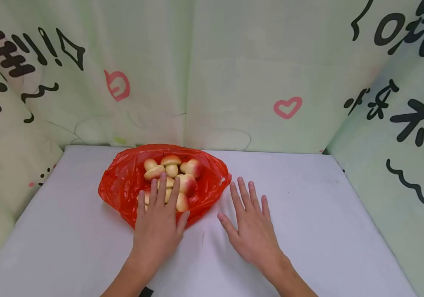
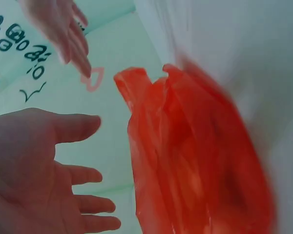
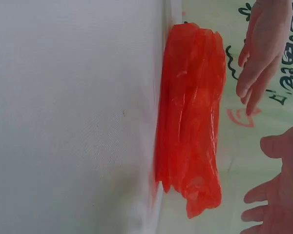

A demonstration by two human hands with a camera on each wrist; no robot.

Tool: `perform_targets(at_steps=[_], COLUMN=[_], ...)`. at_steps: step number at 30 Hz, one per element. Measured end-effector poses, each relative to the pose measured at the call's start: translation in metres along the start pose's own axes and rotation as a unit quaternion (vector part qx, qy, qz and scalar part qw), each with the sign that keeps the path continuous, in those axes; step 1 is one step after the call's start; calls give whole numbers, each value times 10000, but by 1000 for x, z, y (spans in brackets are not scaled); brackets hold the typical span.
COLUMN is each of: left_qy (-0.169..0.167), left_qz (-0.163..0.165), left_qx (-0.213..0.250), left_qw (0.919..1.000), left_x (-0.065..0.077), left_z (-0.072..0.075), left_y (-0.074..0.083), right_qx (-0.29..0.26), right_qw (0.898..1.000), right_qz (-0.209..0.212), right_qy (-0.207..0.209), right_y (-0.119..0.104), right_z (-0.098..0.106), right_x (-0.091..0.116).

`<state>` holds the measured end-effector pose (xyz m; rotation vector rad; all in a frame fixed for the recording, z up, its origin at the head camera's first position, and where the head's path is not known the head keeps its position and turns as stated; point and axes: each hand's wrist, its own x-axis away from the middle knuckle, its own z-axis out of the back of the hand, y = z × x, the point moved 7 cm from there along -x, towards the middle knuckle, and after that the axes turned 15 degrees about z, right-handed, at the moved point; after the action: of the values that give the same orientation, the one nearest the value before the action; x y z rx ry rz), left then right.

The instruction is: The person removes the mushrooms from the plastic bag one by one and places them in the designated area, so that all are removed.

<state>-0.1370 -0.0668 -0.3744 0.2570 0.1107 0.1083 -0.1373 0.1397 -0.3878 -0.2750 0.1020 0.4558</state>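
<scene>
A red plastic bag (image 1: 117,181) sits with its mouth spread wide on the white table. Inside lie several cream mushrooms (image 1: 171,160) with reddish, glossy caps; they look like models. My left hand (image 1: 158,227) hovers over the bag's near part, fingers straight and spread, hiding some mushrooms. To the right of the bag, my right hand (image 1: 254,233) is held above the table, also with straight, spread fingers. Both wrist views show the bag's crumpled side (image 2: 185,161) (image 3: 190,107) apart from the hands, and neither hand holds anything.
White cloth covers the tabletop (image 1: 308,218). Pale green curtains (image 1: 230,82) with black writing and pink hearts enclose the back and sides. A small black object (image 1: 146,292) shows at the bottom edge by the left wrist.
</scene>
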Motion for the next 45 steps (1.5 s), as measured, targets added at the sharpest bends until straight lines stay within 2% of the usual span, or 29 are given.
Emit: perform_targets(at_steps=[3,6,9,12,16,19,25,28,35,39,45], left_qy=[-167,-163,-21,106,345,394,6,-265,-757,-1061,-1245], left_qz=[156,328,572,881,1253,1600,2385,2580,2698,2878,2919], left_qx=[155,291,465,707,969,1124,1518,1784,2211,2346,2428], left_qw=[9996,9989,9973,9935,9868,9799,9592,9491,9341,9224,9167], left_x=[-7,-16,-24,-30,-38,-43,-50,-53,-57,-56,-56], left_z=[4,10,18,25,34,39,34,29,26,23,21], left_y=[-8,-18,-35,-55,-79,-95,-121,-131,-145,-151,-158], right_qx=[-40,-73,-151,-209,-270,-276,-336,-403,-547,-661,-877], right_qw=[10000,9999,9992,9965,9917,9904,9867,9854,9840,9846,9809], right_qz=[22,52,167,374,513,507,616,682,832,828,972], right_qy=[21,112,319,711,1152,1257,1464,1504,1475,1390,1441], right_y=[0,-1,-3,-6,-8,-7,-7,-7,-9,-10,-13], right_z=[-1,1,4,10,17,19,21,21,22,20,18], right_x=[-2,-4,-7,-10,-13,-14,-18,-20,-30,-36,-45])
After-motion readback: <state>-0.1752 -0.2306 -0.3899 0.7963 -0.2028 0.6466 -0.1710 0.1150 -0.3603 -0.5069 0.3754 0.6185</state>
